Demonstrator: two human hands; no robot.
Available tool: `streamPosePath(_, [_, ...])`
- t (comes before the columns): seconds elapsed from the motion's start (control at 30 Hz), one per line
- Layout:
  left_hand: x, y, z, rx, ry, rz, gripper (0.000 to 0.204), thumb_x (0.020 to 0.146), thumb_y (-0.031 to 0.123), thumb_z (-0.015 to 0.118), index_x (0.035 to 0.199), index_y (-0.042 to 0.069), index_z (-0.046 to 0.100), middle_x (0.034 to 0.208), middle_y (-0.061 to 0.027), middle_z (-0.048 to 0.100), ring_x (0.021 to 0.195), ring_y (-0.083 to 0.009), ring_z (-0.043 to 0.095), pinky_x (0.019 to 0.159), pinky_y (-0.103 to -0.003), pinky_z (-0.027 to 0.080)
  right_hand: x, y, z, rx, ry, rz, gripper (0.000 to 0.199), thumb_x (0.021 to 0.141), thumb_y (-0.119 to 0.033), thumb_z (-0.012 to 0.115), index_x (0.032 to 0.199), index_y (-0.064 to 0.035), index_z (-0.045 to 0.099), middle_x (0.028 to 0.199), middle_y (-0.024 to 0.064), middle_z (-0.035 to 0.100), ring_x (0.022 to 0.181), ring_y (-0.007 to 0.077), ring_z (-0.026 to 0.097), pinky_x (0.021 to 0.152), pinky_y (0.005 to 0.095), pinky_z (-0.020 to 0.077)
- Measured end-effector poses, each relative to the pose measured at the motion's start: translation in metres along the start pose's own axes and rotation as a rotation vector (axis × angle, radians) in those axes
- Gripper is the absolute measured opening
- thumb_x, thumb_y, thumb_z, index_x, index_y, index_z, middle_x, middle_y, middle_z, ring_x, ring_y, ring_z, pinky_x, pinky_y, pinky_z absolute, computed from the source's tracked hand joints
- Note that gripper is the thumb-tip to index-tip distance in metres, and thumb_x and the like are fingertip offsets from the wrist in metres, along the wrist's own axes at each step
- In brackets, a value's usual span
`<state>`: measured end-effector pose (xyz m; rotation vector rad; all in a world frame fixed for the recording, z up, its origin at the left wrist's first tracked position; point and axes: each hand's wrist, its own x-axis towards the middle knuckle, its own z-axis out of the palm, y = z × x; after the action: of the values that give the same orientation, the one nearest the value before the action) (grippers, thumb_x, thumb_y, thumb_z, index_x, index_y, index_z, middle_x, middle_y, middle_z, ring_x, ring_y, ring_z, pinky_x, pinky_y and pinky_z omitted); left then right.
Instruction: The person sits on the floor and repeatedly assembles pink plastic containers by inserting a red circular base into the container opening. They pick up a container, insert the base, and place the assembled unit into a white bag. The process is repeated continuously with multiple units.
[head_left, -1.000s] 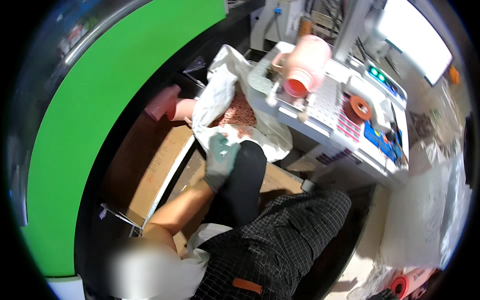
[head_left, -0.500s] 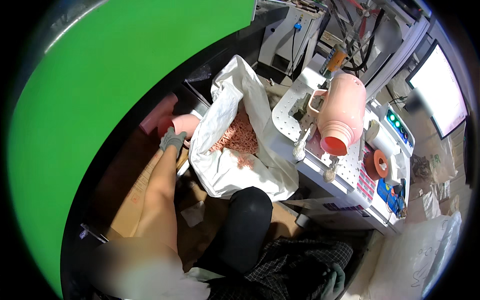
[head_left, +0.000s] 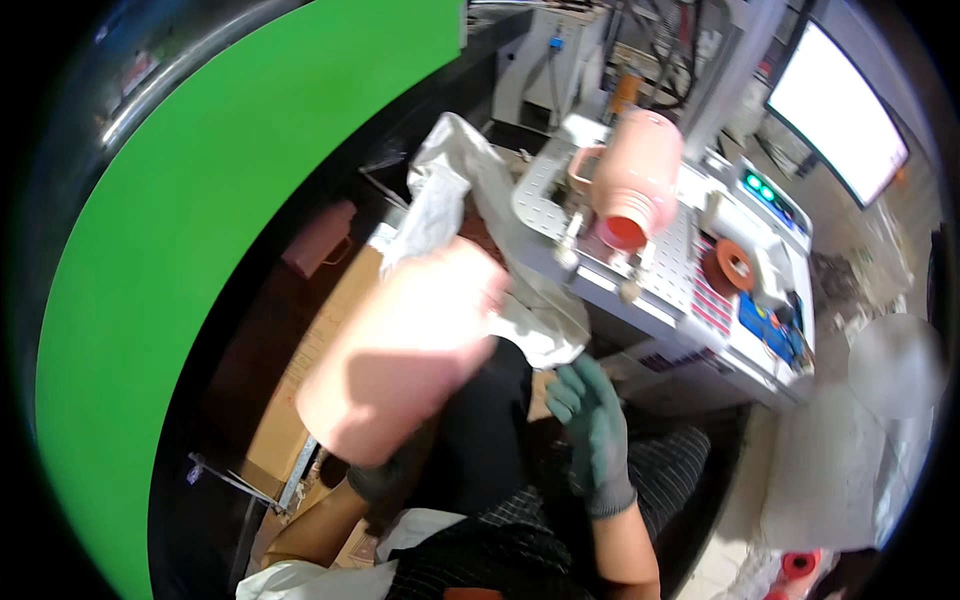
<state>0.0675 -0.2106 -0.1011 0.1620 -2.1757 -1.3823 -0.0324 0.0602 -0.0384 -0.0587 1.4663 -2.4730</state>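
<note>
A pink plastic jug (head_left: 410,350), blurred by motion, is held up over my lap, tilted with its neck toward the upper right. My left hand (head_left: 375,480) in a grey glove is at its lower end; the jug hides most of the fingers. On the right, my right hand (head_left: 595,430) in a green-grey glove is raised with fingers loosely bent and apart, holding nothing, between my knee and the machine. A similar pink jug with a handle (head_left: 640,180) lies on the perforated metal plate (head_left: 545,200) of the machine, its red-lined mouth facing me.
A white sack (head_left: 440,180) with pink scraps stands behind the held jug. Another pink jug (head_left: 322,240) lies at the left by a cardboard box (head_left: 290,430). A green panel (head_left: 200,220) borders the left. A monitor (head_left: 838,110) and a brown tape roll (head_left: 728,267) are at right.
My left hand has brought a pink jug from the floor at left up over my lap. My right hand has risen from the lower right. The view has shifted slightly.
</note>
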Motion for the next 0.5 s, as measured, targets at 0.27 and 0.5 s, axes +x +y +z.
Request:
streamPosePath(0.27, [-0.008,0.028,0.04,0.636,-0.345,0.608,0.035,0.087,0.019,0.077,0.119,0.01,0.07,0.133,-0.0112,0.061,0.132,-0.0351,0.053,0.112,-0.053,0.043,-0.068,-0.046,-0.084,0.189,0.2,-0.323,0.078,0.096,-0.047,0.072,0.152,-0.0001,0.045,0.146,0.0164,0.058,0.135,0.0299,0.056,0.119,0.0452,0.0426])
streamPosePath(0.5, [-0.005,0.132,0.092,-0.036,-0.654,0.552,0.115,0.06,0.039,0.099,0.15,-0.003,0.041,0.144,-0.0247,0.05,0.131,-0.0459,0.052,0.114,-0.051,0.04,-0.139,-0.06,-0.086,-0.931,-0.103,-0.495,0.084,0.069,-0.02,0.091,0.143,-0.0042,0.053,0.143,0.0186,0.054,0.132,0.0334,0.055,0.112,0.0462,0.0456])
